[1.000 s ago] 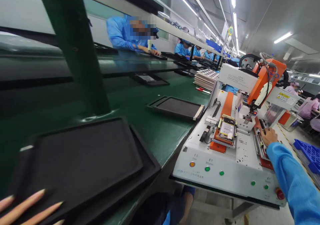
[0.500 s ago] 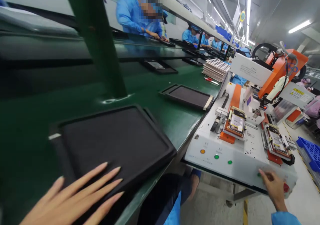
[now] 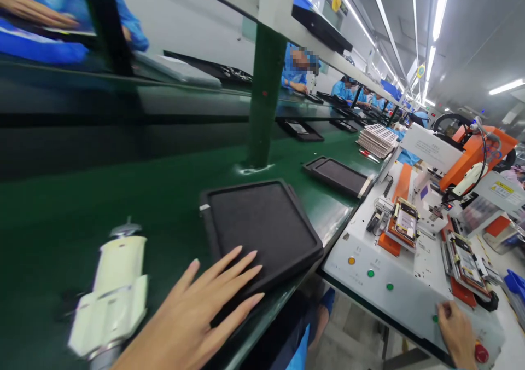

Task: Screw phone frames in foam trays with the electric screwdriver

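Note:
My left hand (image 3: 200, 304) lies with fingers spread on the near edge of a black rectangular tray (image 3: 262, 222), which has a raised rim and sits on the green bench. Nothing is gripped in it. My right hand (image 3: 456, 326) is curled at the front panel of a white and orange machine (image 3: 414, 293), fingertips beside a green button (image 3: 435, 319); whether they press it I cannot tell. No object shows in those fingers. Two opened phones sit in the machine's fixtures, a left phone (image 3: 406, 220) and a right phone (image 3: 467, 260).
A cream-coloured tool (image 3: 112, 293) stands left of my arm. Farther along the green bench (image 3: 172, 195) are another dark tray (image 3: 340, 175), a paper stack (image 3: 377, 140) and a green post (image 3: 264, 96). A red button (image 3: 481, 352) is near my right wrist. Co-workers in blue sit across.
The view has turned left, so the bench and machine appear farther right and the cream tool has come into sight. My left hand stays on the tray, my right hand by the green button.

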### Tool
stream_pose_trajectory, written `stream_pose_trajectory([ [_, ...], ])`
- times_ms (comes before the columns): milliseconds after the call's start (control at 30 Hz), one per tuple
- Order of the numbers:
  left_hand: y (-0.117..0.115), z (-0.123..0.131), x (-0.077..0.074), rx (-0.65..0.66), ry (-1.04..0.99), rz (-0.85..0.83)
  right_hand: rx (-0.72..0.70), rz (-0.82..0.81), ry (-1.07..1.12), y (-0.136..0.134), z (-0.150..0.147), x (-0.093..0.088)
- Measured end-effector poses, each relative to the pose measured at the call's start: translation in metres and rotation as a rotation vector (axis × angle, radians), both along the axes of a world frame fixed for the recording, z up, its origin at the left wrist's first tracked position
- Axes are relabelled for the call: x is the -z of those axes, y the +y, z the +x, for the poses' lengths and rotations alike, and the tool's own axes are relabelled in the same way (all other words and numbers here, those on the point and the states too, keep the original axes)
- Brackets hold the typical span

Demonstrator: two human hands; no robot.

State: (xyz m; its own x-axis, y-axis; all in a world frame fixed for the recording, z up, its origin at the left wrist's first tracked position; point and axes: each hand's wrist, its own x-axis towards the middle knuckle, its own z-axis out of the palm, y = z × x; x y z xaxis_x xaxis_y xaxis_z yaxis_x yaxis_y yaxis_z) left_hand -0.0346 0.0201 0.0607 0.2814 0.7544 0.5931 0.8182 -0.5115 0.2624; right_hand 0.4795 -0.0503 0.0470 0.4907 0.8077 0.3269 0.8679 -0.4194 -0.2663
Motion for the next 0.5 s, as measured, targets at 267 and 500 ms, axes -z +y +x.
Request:
stream_pose_trajectory([
  [267,0.000,-0.006,-0.012,0.013,0.142,-0.023,-0.149,0.029,-0.133,0.131,-0.095,-0.091],
  [500,0.003,-0.005,-0.018,0.094,0.117,0.090,-0.068,-0.128,-0.156,0.186,-0.139,-0.105],
])
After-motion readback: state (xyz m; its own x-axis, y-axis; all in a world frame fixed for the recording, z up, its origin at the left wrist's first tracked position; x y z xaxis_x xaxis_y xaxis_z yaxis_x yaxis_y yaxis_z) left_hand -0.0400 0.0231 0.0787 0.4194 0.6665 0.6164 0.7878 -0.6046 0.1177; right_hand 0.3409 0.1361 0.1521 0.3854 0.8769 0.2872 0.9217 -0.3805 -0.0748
